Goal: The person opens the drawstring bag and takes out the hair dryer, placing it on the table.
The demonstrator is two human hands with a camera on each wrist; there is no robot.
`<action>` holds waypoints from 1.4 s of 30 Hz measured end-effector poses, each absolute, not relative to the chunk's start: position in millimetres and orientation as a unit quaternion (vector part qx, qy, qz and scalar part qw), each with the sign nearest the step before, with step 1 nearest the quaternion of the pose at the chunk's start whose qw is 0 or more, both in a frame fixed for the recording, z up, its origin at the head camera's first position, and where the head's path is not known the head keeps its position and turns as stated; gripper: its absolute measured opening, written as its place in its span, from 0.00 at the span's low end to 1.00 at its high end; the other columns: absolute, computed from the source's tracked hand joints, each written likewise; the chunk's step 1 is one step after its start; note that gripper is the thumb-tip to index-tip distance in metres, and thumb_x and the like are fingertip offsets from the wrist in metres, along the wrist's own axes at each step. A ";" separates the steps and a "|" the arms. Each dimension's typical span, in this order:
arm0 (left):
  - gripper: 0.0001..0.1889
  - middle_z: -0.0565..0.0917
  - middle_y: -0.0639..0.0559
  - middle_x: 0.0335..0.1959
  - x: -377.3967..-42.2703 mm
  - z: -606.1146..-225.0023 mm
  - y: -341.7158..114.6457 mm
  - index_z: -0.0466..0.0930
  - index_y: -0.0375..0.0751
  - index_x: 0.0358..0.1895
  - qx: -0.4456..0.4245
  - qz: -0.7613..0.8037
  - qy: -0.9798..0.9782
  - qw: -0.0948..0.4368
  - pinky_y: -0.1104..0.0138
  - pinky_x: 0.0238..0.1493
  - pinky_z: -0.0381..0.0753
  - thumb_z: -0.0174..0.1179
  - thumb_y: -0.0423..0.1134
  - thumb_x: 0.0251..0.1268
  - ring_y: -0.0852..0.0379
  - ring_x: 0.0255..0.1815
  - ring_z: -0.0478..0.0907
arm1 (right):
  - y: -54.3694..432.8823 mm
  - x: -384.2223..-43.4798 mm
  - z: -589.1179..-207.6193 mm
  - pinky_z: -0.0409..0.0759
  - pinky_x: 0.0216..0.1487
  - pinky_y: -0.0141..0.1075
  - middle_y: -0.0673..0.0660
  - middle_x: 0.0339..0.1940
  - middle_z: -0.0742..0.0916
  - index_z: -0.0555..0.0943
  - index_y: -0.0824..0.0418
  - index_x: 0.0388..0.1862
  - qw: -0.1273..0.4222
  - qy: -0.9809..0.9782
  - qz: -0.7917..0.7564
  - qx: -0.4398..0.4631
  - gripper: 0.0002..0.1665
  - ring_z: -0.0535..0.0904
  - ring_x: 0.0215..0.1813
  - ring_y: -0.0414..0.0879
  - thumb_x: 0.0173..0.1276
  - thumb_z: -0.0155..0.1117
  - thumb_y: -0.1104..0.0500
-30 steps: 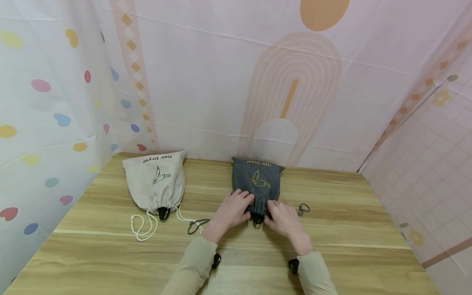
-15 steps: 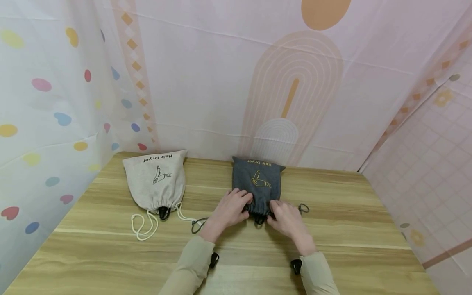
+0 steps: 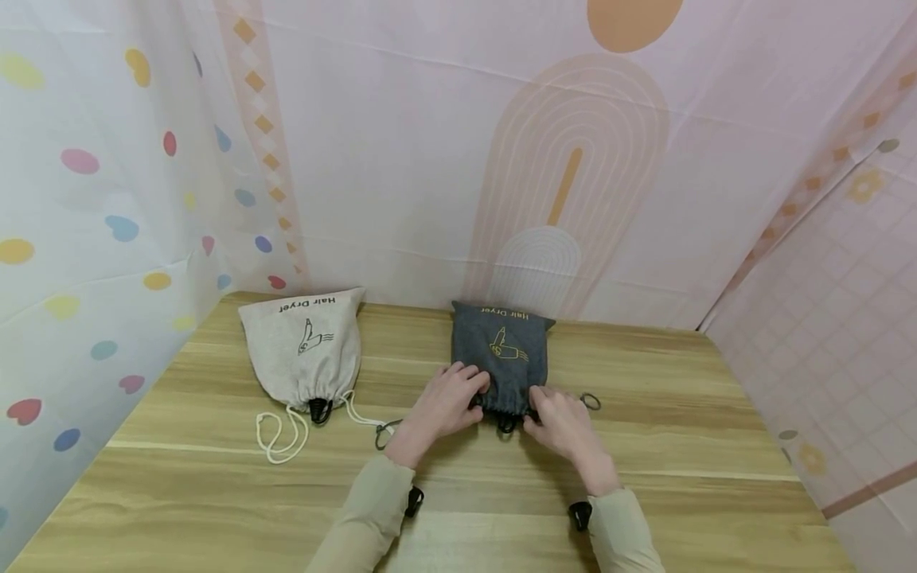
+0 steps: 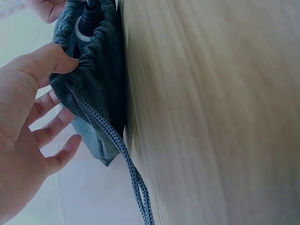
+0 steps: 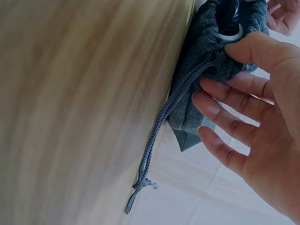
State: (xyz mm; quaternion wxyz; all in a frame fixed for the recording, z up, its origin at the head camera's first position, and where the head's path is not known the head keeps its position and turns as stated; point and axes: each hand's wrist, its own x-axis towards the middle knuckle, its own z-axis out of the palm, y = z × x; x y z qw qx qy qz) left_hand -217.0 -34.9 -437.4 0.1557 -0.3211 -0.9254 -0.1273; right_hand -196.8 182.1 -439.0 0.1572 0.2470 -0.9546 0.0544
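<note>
Pinching the gathered mouth of a dark drawstring bag (image 3: 501, 342) between left hand (image 3: 442, 403) and right hand (image 3: 562, 422).
Between the hands, in the opening, a black ribbed sleeve (image 4: 90, 19); past each hand, grey drawstring (image 5: 176, 96); well left of the left hand, on the wooden table (image 3: 688, 454), a pale bag (image 3: 308, 358).

A pale drawstring bag (image 3: 279, 362) lies on the wooden table (image 3: 688, 446) near patterned hanging cloth (image 3: 401, 159).

Dark bag (image 3: 501, 370): bits hid behind L hand (image 3: 442, 402) & R hand (image 3: 564, 422).
Thing in bag (image 4: 88, 26): mostly hid.
Gray string (image 4: 115, 137): end cut off, btm of L wrist view.
Sleeves (image 3: 361, 517): cut off, head view btm.
Table (image 3: 716, 509): near edge cut off, same view.
</note>
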 end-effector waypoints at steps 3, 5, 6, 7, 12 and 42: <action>0.12 0.77 0.56 0.32 -216.9 -437.3 -35.7 0.73 0.49 0.34 -0.324 -0.125 -0.924 0.159 0.54 0.46 0.77 0.67 0.39 0.50 0.53 0.36 0.73 | 182.7 -196.4 -438.6 0.60 0.24 0.31 0.47 0.18 0.70 0.67 0.55 0.22 0.149 -0.957 0.060 0.243 0.18 0.62 0.22 0.39 0.54 0.69 0.57; 0.11 0.77 0.56 0.32 -216.7 -437.2 -36.4 0.73 0.50 0.34 -0.326 -0.124 -0.923 0.162 0.54 0.47 0.77 0.67 0.39 0.50 0.54 0.36 0.73 | 183.3 -196.0 -438.6 0.60 0.24 0.31 0.47 0.18 0.71 0.68 0.56 0.22 0.145 -0.958 0.061 0.242 0.17 0.62 0.22 0.39 0.55 0.69 0.57; 0.11 0.77 0.56 0.32 -216.5 -437.2 -36.8 0.73 0.50 0.34 -0.327 -0.125 -0.922 0.163 0.54 0.47 0.77 0.67 0.39 0.50 0.54 0.36 0.73 | 183.6 -195.9 -438.8 0.60 0.24 0.31 0.47 0.18 0.71 0.68 0.56 0.22 0.143 -0.958 0.061 0.241 0.17 0.62 0.22 0.39 0.55 0.69 0.56; 0.11 0.77 0.56 0.32 -216.3 -437.3 -37.2 0.73 0.50 0.34 -0.327 -0.126 -0.922 0.164 0.54 0.48 0.78 0.67 0.39 0.50 0.54 0.36 0.73 | 184.0 -195.7 -438.9 0.60 0.24 0.31 0.47 0.19 0.71 0.68 0.56 0.23 0.142 -0.958 0.061 0.240 0.16 0.62 0.22 0.39 0.55 0.69 0.56; 0.11 0.77 0.56 0.31 -215.7 -437.6 -39.0 0.73 0.49 0.34 -0.329 -0.136 -0.919 0.168 0.55 0.46 0.77 0.66 0.38 0.50 0.54 0.34 0.72 | 185.6 -195.8 -439.3 0.61 0.24 0.31 0.48 0.19 0.72 0.70 0.57 0.24 0.136 -0.960 0.066 0.235 0.15 0.63 0.22 0.39 0.56 0.69 0.56; 0.11 0.79 0.56 0.33 -218.2 -437.3 -47.6 0.74 0.50 0.36 -0.339 -0.143 -0.914 0.171 0.57 0.45 0.77 0.67 0.39 0.52 0.56 0.34 0.72 | 194.7 -193.3 -437.1 0.62 0.22 0.31 0.48 0.20 0.73 0.70 0.57 0.25 0.137 -0.960 0.076 0.231 0.14 0.63 0.22 0.39 0.56 0.69 0.57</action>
